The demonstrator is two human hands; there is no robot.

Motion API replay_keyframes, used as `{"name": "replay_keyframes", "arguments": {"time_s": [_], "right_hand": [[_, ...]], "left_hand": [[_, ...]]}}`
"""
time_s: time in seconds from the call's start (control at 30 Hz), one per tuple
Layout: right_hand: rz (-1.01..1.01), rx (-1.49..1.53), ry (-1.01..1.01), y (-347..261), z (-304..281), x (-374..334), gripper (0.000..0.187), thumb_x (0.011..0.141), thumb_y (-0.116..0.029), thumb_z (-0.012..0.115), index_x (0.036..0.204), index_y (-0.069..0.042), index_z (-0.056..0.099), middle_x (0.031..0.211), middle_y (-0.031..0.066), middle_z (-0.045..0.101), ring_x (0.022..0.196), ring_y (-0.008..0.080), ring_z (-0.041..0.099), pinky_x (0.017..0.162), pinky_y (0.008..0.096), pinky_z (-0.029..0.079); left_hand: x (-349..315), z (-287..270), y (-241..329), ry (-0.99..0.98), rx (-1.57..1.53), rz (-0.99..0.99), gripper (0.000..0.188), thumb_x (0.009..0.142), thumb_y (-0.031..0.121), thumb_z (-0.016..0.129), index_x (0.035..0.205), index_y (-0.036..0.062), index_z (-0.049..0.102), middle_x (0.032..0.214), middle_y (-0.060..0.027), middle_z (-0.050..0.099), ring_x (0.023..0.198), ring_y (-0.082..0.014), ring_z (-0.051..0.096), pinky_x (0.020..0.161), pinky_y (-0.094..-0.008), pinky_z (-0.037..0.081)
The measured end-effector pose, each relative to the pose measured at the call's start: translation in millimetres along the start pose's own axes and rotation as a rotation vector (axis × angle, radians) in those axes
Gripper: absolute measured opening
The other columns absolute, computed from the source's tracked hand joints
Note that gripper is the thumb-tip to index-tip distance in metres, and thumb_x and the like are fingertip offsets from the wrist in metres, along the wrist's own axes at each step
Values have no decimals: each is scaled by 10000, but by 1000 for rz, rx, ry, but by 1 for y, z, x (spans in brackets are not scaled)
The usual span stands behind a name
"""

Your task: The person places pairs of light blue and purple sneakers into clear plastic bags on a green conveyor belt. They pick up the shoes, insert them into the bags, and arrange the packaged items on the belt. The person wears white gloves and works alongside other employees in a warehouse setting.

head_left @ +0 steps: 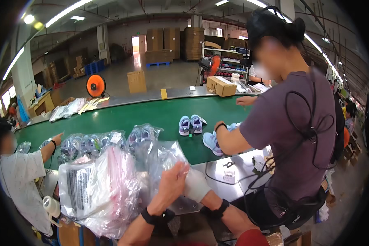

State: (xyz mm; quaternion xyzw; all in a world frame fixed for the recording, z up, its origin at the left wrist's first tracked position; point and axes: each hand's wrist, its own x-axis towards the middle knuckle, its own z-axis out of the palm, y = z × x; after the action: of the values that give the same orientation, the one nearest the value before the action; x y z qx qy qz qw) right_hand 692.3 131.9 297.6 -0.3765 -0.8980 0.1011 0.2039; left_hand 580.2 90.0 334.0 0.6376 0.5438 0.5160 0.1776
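Note:
My left hand (173,182), bare with a dark band at the wrist, is closed on a clear plastic bag (162,153) at the near edge of the belt. Pressed up against it is my right hand (196,186) in a white glove, its fingers curled at the same bag and partly hidden. Just left of my hands lies a big pile of clear plastic bags (110,180). Beyond it, bagged shoes (142,135) stand in a row on the green conveyor belt (151,112). A pair of light blue shoes (190,125) sits unbagged farther right.
On the right, a co-worker in a purple shirt (291,110) handles more blue shoes (212,142). Another person in a white shirt (22,168) reaches over the belt at left. A cardboard box (221,86) and an orange fan (96,85) are at the far side.

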Motion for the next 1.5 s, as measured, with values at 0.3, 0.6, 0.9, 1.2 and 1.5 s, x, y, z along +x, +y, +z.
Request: {"name": "replay_keyframes", "arguments": {"time_s": [0.3,0.6,0.9,1.2,1.5], "right_hand": [[-510,87,-193,-16,15,11,178,753,-297,671,817,-134,703,1049,102,619,1063,275,541,904,422,425],[103,166,-37,5,42,7,414,881,-430,527,1136,-115,612,1242,154,582,1130,256,553,914,378,452],[110,168,-19,47,80,65,429,883,-435,519,1107,-84,622,1177,162,615,1040,287,594,862,402,473],[170,-38,-161,47,147,195,449,884,-440,512,1078,-53,633,1111,170,647,949,318,635,810,425,494],[376,1182,-333,55,98,98,405,939,-374,535,1116,-15,602,1085,65,636,990,194,598,836,340,486]], "left_hand": [[55,-2,-28,-380,321,514,113,850,112,557,828,3,577,711,-220,603,651,-409,581,598,-453,462],[-58,12,3,-340,184,144,178,922,184,556,913,8,580,745,-237,618,708,-430,617,572,-434,496],[4,5,-14,-194,109,-67,159,863,148,639,848,2,577,609,-146,567,520,-180,535,496,-332,417],[23,-15,-72,201,-112,-173,109,899,114,597,852,20,622,574,13,470,492,-51,397,458,-236,327],[-13,-39,-106,445,-813,-699,219,989,235,487,909,70,606,555,79,360,417,-17,300,338,-219,227]]}}
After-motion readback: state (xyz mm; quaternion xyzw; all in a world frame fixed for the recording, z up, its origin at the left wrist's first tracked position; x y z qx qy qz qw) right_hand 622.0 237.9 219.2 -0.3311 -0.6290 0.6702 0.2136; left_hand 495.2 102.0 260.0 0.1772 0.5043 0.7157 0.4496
